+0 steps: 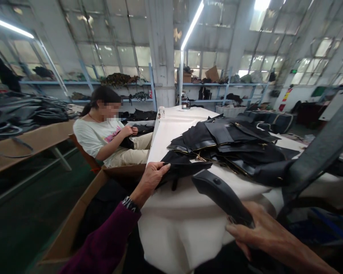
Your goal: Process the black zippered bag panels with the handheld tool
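My left hand (154, 179) pinches the edge of a black fabric piece (185, 167) between thumb and fingers, at the left edge of the white-covered table. A short black strip hangs below that piece. My right hand (253, 228) is closed around the handle of a black hand-held tool (217, 190) with a curved body, its exact kind unclear. The tool's blunt head points toward the fabric piece, a little apart from it. Just behind lies a heap of black pieces (231, 140) with gold-toned zips and metal pulls.
An open cardboard box (71, 220) with black material stands at my left. Beyond it a seated co-worker (103, 133) handles black material. A slanted grey metal post (317, 156) rises at the right. The white table (174, 129) runs toward loaded shelves (205, 84) by the windows.
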### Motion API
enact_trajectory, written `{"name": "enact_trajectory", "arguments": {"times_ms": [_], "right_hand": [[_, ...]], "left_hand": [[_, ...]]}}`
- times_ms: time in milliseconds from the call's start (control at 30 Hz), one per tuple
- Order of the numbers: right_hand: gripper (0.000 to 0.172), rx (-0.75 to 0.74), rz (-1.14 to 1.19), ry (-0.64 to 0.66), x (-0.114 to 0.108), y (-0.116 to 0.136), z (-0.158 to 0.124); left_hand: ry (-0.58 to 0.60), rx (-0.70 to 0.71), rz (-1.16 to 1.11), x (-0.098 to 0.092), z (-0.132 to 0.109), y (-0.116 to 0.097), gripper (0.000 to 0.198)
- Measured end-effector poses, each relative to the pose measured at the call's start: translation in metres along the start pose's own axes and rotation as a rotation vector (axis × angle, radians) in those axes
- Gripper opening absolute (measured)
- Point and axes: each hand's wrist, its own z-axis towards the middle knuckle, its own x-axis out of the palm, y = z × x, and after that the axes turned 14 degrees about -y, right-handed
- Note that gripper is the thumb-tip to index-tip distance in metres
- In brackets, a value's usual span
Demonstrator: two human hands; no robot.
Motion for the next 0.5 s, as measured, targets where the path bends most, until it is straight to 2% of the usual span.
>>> {"name": "enact_trajectory", "arguments": {"times_ms": [167, 333, 500], "right_hand": [[0.023, 0.023, 0.083, 0.017, 0.013, 0.007, 0.012], [0.017, -0.068, 0.136, 0.073, 0.027, 0.014, 0.03], [0.023, -0.103, 0.156, 0.064, 0.037, 0.023, 0.05]], "left_hand": [[0.014, -0.087, -0.098, 0.002, 0.0, 0.003, 0.045], [0.033, -0.194, -0.212, 0.001, -0.003, 0.001, 0.045], [0.029, -0.315, -0.338, 0.0, -0.006, 0.004, 0.043]]}}
